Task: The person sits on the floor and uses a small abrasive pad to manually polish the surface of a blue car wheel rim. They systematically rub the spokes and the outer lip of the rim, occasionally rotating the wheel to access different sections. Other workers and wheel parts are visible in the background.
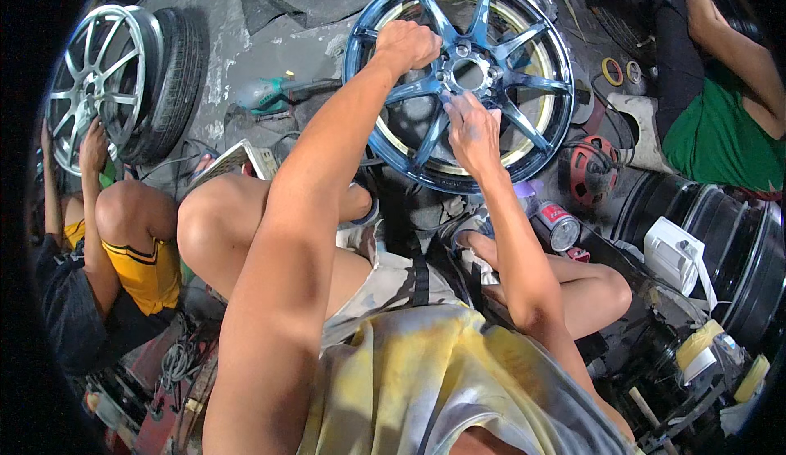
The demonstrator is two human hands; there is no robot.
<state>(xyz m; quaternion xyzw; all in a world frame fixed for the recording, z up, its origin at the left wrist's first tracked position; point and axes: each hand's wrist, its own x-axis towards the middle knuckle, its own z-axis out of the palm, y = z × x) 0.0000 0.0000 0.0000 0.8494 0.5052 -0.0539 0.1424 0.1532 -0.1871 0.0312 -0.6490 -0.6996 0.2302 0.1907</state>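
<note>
Head view | red-labelled can (562, 230) at 3 o'clock | blue wheel (524, 81) between 12 and 1, face up, spokes raying outward | left hand (409, 45) at its 10, knuckles up, fingers clenched, on what I can't tell | right hand (476, 131) at its 6, fingers loosely bent, pointing to 11

The grey floor (315, 55) — patched with white — bears a teal tool (264, 96), a dark sheet (266, 6), a yellow ring (605, 71).
</note>
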